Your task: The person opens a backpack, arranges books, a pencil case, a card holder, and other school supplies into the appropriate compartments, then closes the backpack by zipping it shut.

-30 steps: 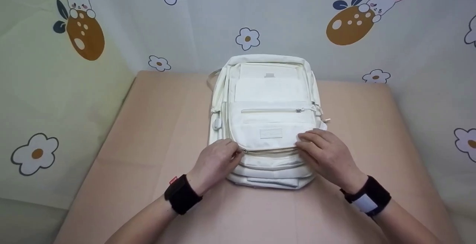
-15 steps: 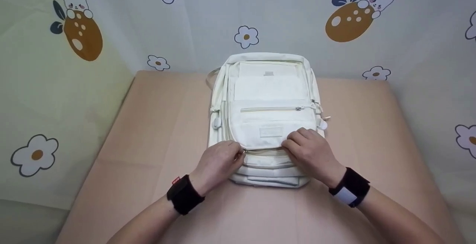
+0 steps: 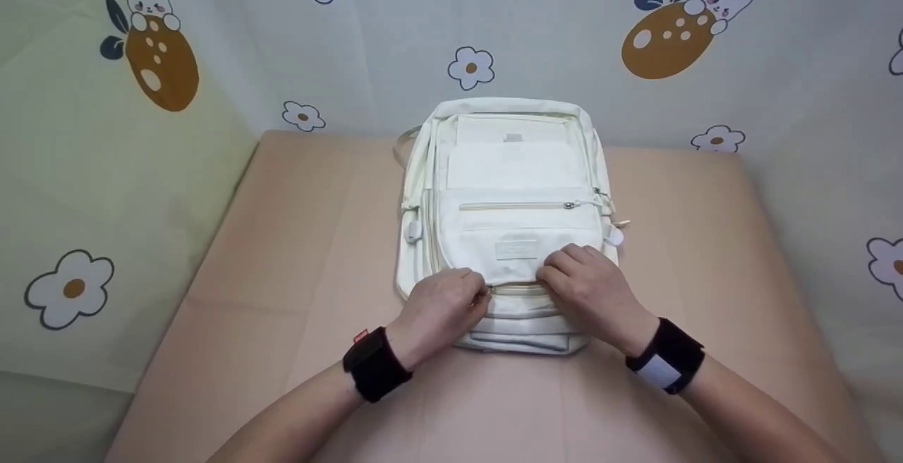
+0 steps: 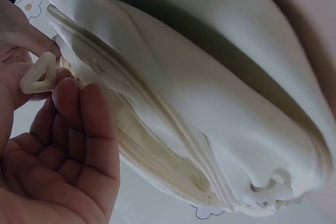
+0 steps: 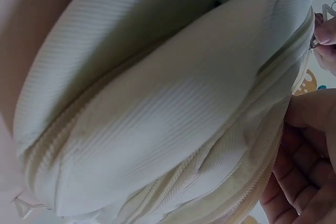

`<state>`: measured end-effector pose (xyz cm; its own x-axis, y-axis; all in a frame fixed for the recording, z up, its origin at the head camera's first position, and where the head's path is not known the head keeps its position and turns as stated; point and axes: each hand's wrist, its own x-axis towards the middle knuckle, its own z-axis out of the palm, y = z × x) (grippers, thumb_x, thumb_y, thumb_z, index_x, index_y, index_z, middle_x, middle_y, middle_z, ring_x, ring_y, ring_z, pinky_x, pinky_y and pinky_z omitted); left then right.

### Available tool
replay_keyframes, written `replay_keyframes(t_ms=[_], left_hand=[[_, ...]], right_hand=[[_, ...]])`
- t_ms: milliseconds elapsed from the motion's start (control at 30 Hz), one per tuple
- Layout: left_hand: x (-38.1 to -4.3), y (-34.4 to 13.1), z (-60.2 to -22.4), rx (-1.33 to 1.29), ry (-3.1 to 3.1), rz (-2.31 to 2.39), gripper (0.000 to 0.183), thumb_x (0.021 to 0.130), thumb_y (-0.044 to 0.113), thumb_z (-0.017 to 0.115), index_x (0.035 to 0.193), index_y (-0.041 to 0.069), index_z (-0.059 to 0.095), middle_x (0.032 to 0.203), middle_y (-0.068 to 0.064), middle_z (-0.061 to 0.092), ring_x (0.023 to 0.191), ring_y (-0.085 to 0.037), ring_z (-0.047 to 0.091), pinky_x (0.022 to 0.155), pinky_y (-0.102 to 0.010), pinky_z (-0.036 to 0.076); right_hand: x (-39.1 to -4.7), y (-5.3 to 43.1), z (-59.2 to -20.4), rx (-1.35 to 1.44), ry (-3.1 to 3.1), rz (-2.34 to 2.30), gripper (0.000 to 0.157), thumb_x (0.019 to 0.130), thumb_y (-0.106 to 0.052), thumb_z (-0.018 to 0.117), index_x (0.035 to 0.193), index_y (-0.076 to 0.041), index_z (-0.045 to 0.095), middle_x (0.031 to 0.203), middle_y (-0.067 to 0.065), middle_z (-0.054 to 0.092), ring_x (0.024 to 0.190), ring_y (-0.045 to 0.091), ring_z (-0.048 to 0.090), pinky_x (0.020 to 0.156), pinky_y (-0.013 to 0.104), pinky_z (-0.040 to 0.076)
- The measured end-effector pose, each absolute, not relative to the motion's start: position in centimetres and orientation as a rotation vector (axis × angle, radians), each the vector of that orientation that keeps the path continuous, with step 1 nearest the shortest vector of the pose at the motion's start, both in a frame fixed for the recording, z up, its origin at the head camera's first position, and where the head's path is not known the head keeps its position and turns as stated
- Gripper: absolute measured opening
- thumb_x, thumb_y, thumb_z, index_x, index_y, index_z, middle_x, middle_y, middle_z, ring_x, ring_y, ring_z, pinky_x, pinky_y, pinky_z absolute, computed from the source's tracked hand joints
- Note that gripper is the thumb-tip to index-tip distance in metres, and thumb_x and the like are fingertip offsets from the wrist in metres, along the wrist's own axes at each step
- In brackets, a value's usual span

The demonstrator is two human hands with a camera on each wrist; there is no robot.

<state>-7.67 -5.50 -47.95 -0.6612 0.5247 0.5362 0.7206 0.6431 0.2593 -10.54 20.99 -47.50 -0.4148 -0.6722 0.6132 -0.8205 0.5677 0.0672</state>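
Observation:
A cream backpack [image 3: 522, 166] lies front side up, its lower end toward me. My left hand [image 3: 444, 304] pinches a zipper pull [image 4: 39, 77] with a pale triangular tab, at the lower edge of the front pocket. To the right, my right hand [image 3: 589, 286] pinches the pocket's edge, fingers curled at the zipper line. Between the hands a short stretch of zipper [image 3: 518, 290] shows. In the right wrist view, the pocket edge runs to the right hand's fingers [image 5: 302, 166], with the left hand [image 5: 326, 40] beyond. The fingertips are partly hidden in the head view.
The backpack rests on a table with a tan cover [image 3: 324, 237]. A pale curtain [image 3: 395, 32] printed with flowers and rabbits hangs behind and at both sides. Another zipper [image 3: 518, 206] crosses the bag's front, above a small label [image 3: 516, 250].
My right hand first shifts left along the pocket edge, then stays there. My left hand then slides right with the zipper pull, so the hands are closer together.

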Motion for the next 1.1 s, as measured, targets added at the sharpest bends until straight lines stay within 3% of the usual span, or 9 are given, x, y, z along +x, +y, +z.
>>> replay_keyframes(t_ms=[233,533,733,967,1100], left_hand=[[-7.7,-5.5,-47.7,-0.987,-2.469,-0.677,0.010,0.088,0.004,0.073,0.083,0.011,0.068,0.071,0.006,0.061,0.061,-0.010,0.057,0.054,-0.025,0.047],[-7.7,-6.3,-47.4,-0.966,-2.508,-0.701,0.011,0.091,0.010,0.075,0.082,0.012,0.069,0.069,0.006,0.061,0.061,-0.009,0.055,0.054,-0.027,0.047],[-7.7,-6.1,-47.5,-0.971,-2.506,-0.688,0.011,0.091,0.010,0.074,0.082,0.012,0.069,0.069,0.006,0.060,0.061,-0.010,0.055,0.054,-0.027,0.047],[-7.7,-5.1,-47.6,-0.998,-2.472,-0.666,0.015,0.088,0.006,0.073,0.077,0.011,0.064,0.066,0.006,0.056,0.058,-0.011,0.053,0.051,-0.027,0.045],[-7.9,-3.7,-47.5,-1.014,-2.450,-0.636,0.017,0.087,0.006,0.072,0.075,0.013,0.063,0.065,0.005,0.055,0.057,-0.012,0.053,0.051,-0.028,0.045]], right_hand=[[-10.1,22.4,-46.9,1.194,-2.214,0.383,0.012,0.095,-0.012,0.062,0.096,-0.008,0.074,0.092,0.002,0.066,0.085,0.023,0.062,0.070,0.041,0.050],[-10.6,26.8,-47.0,1.165,-2.221,0.422,0.020,0.086,-0.007,0.073,0.107,-0.007,0.073,0.107,0.010,0.068,0.105,0.032,0.063,0.092,0.047,0.050],[-11.1,27.3,-47.7,1.160,-2.253,0.386,0.025,0.083,-0.004,0.081,0.106,-0.008,0.072,0.109,0.009,0.067,0.106,0.028,0.064,0.090,0.043,0.053],[-11.3,27.3,-47.9,1.183,-2.248,0.363,0.015,0.090,-0.006,0.073,0.105,-0.007,0.071,0.109,0.007,0.067,0.106,0.027,0.064,0.089,0.041,0.054],[-11.3,27.5,-48.0,1.178,-2.249,0.379,0.018,0.088,-0.004,0.075,0.106,-0.007,0.072,0.109,0.008,0.067,0.106,0.027,0.064,0.088,0.040,0.054]])
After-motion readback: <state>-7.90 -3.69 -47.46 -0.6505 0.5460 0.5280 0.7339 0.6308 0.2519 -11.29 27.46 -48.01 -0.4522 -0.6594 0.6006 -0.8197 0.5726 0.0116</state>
